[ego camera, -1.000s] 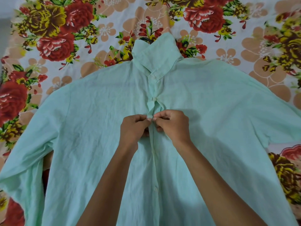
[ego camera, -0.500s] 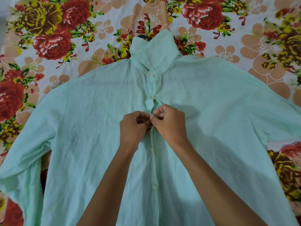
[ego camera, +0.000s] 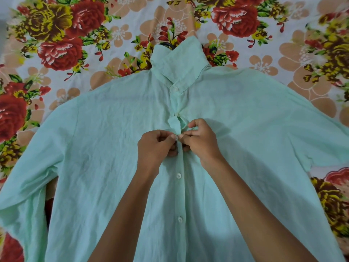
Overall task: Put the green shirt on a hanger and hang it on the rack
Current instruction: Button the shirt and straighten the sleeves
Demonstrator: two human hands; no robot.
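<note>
We see the shirt lying face up across the bed, collar toward the far edge, sleeves spread to the left and right edges. A dark hanger hook peeks out just above the collar. At the placket, the left hand and right hand meet, each grip pinching the shirt's front edge at a button. 2 buttons show fastened below the hands.

shirt on bedsheet — hands atop
</note>
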